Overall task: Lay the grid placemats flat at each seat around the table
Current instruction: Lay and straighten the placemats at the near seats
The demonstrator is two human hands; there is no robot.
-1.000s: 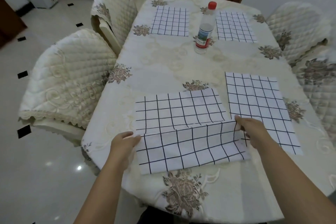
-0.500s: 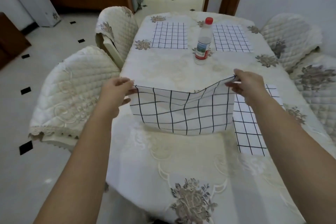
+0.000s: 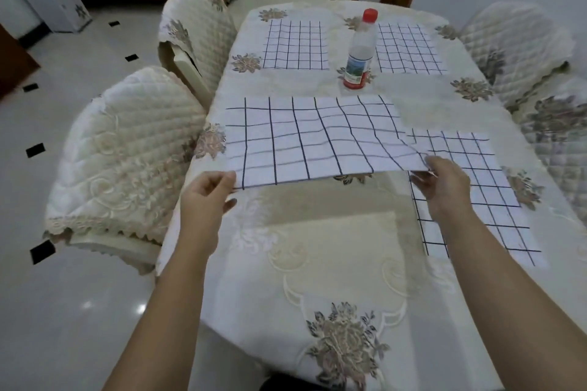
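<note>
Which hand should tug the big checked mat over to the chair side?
Probably the left hand: it pinches the held placemat corner nearest the near left chair. The right hand pinches the corner overlapping the near-right placemat.

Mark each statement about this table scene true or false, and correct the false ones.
1. The left hand and right hand hold the same mat by its near corners. True.
2. The bottle lies on its side. False: it stands upright.
3. Three other mats lie flat on the table. True.
4. The bottle's cap is blue. False: it is red.
</note>
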